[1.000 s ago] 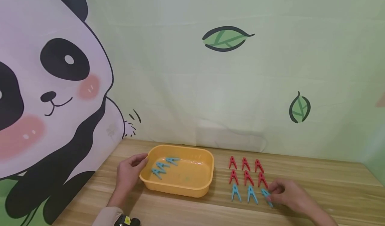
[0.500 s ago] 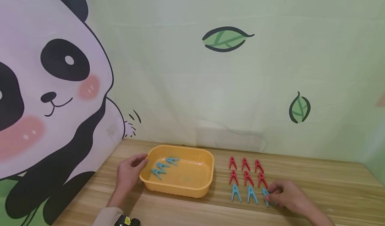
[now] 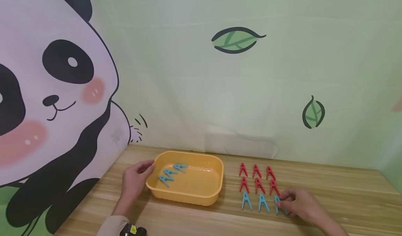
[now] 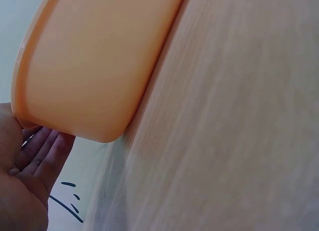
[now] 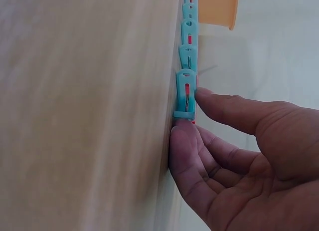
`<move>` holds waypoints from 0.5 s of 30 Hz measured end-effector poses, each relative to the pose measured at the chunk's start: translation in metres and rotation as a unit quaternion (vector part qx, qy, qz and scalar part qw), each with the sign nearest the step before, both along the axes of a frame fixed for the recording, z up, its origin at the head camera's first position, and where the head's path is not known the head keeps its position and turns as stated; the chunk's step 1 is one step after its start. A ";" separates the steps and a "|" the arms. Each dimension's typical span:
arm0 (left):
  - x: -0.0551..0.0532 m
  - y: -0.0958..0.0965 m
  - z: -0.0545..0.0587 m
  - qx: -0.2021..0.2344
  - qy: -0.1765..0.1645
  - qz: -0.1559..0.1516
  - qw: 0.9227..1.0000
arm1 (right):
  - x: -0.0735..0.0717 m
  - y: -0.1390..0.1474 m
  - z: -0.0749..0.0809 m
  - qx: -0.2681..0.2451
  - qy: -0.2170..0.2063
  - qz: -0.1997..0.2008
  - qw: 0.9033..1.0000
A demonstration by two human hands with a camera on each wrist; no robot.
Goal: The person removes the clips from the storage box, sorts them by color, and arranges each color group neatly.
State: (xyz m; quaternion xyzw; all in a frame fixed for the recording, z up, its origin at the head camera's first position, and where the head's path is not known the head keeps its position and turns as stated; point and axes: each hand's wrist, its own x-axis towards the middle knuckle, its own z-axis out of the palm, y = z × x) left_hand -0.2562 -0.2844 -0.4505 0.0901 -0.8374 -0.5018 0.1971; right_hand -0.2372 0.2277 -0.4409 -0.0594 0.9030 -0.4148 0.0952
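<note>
In the head view my right hand [image 3: 301, 204] pinches the last blue clothespin [image 3: 277, 204] of the front row, partly covering it. Two more blue clothespins, the middle one [image 3: 262, 203] among them, lie to its left. Behind them are two rows of red clothespins [image 3: 258, 185]. The right wrist view has the thumb and fingertips right at the end blue clothespin [image 5: 186, 94]. My left hand [image 3: 136, 180] holds the left rim of a yellow plastic basin [image 3: 185, 197], its fingers [image 4: 55, 158] against the outer wall. Inside the basin lie three blue clothespins [image 3: 170, 173].
The wooden table [image 3: 194, 222] runs back to a pale green cloth backdrop [image 3: 176, 89] with a panda and leaves printed on it. A black device [image 3: 132, 230] is worn on my left wrist.
The end blue clothespin has turned from a slant to nearly match its row, with both legs now showing. My right hand shifted slightly with it. The left hand and basin stay put.
</note>
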 end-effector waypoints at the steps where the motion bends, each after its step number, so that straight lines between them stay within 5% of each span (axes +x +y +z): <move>1: 0.000 0.000 0.000 0.000 0.000 0.000 1.000 | 0.000 0.000 0.000 0.000 0.000 -0.001 1.000; 15: 0.001 0.000 0.000 -0.002 0.003 0.002 1.000 | 0.000 -0.003 -0.001 0.009 0.002 -0.012 1.000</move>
